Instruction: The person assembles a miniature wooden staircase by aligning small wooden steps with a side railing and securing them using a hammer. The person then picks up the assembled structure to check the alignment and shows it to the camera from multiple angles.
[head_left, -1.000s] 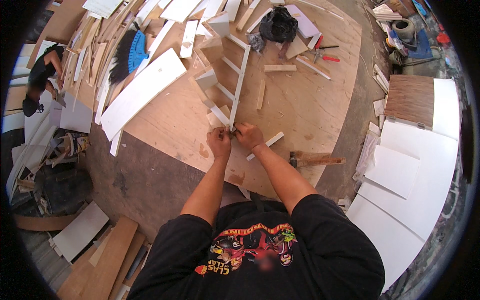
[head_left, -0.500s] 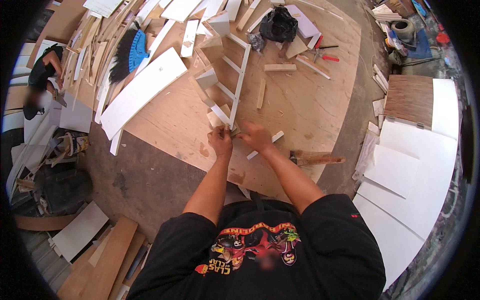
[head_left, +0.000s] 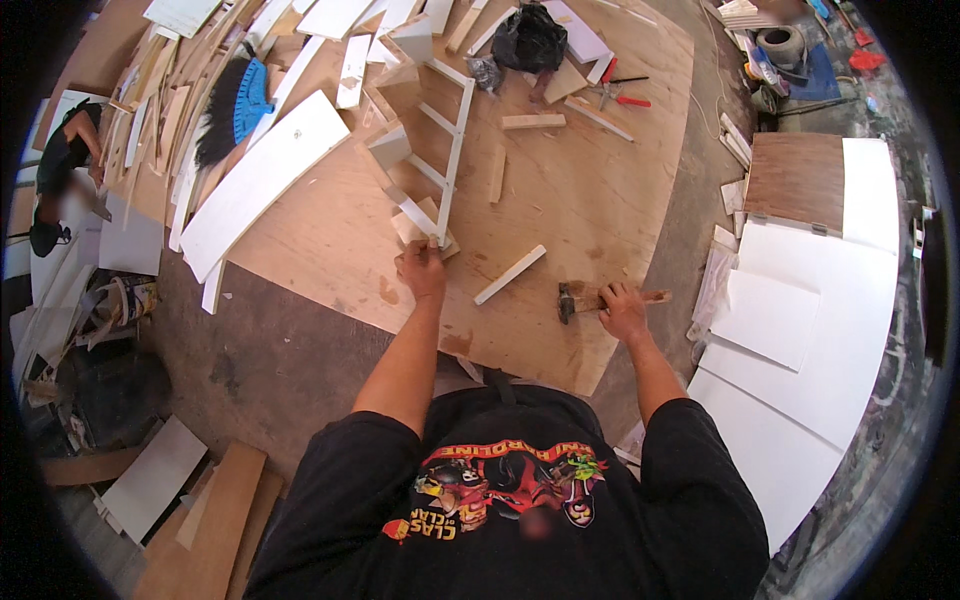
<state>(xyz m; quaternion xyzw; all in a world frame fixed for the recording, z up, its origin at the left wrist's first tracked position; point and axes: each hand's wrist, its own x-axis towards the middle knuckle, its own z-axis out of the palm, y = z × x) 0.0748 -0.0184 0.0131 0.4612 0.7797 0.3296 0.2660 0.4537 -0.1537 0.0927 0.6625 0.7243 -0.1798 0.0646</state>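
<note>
Fingertips of the left hand (head_left: pixel 422 272) pinch the near corner of the white frame (head_left: pixel 452 160), which lies left of centre on the plywood sheet (head_left: pixel 590 200); whether they also hold something small, I cannot tell. Farther right, the right hand (head_left: pixel 622 310) is closed around the handle of the hammer (head_left: pixel 588 298), near the sheet's near right edge.

The left fingertips sit right at the joint, so a stray hammer blow there could hit them. The narrow strips could split if struck hard, and the frame could skid or twist, since only one corner is held. The loose white strip (head_left: pixel 510 275), between the two hands, could snag a low swing.

Counted: one hammer; one frame, with apparently four crosspieces on one long strip; one loose white strip; two bare wood blocks (head_left: pixel 533 122) farther off; one blue broom head (head_left: pixel 252 102) far left; one black bag (head_left: pixel 530 42) at the far side; one co-worker (head_left: pixel 70 165) at far left.
</note>
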